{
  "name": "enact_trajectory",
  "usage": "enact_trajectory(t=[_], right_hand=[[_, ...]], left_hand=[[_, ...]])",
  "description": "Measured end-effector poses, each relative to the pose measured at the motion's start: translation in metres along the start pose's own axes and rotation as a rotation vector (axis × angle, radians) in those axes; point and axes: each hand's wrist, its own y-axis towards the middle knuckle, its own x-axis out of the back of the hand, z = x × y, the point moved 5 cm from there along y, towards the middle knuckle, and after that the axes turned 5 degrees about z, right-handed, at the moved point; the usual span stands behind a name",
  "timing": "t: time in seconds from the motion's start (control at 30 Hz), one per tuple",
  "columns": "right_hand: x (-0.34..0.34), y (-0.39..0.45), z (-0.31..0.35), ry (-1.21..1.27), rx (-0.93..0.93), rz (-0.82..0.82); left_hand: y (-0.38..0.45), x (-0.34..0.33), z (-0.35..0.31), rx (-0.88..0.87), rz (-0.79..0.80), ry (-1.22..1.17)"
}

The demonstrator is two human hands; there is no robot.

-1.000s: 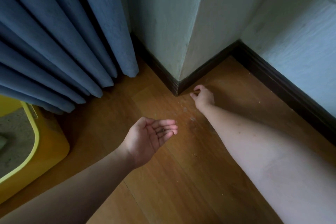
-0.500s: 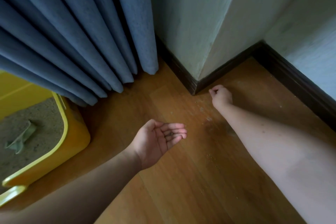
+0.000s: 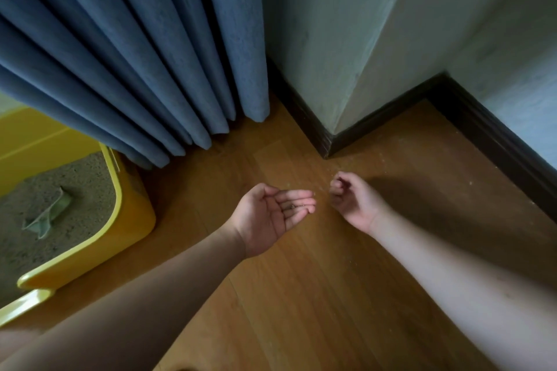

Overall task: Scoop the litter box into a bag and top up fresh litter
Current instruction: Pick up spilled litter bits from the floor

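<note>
A yellow litter box (image 3: 132, 220) stands on the floor at the left, filled with grey-brown litter (image 3: 81, 178). A pale green scoop (image 3: 48, 214) lies in the litter. My left hand (image 3: 268, 217) hovers palm up over the wooden floor, fingers relaxed, with a few dark litter grains (image 3: 292, 206) on them. My right hand (image 3: 351, 202) is just right of those fingertips, its fingers curled and its thumb pinched against them, seemingly on a grain too small to see. No bag is in view.
A blue curtain (image 3: 135, 54) hangs down to the floor behind the litter box. A wall corner with a dark baseboard (image 3: 327, 141) juts out ahead. Loose litter grains (image 3: 382, 156) are scattered on the floor by that corner.
My right hand has left the floor at the wall corner and drawn back toward my left hand's fingertips. The view shifted, so more of the litter box shows.
</note>
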Motion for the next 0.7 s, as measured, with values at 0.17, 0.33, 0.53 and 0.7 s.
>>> enact_trajectory(t=[0.17,0.33,0.53,0.7], right_hand=[[-0.04,0.0,0.003,0.04,0.029,0.148],[-0.07,-0.001,0.004,0.063,0.037,0.195],[-0.096,-0.008,0.006,0.152,0.104,0.087],[-0.12,-0.025,0.014,0.22,0.174,-0.002]], left_hand=[[0.0,0.008,-0.007,-0.036,-0.036,-0.022],[-0.006,0.01,-0.017,-0.105,-0.037,-0.049],[-0.015,0.009,-0.034,-0.237,-0.086,-0.125],[-0.025,-0.015,-0.055,-0.372,-0.048,-0.175]])
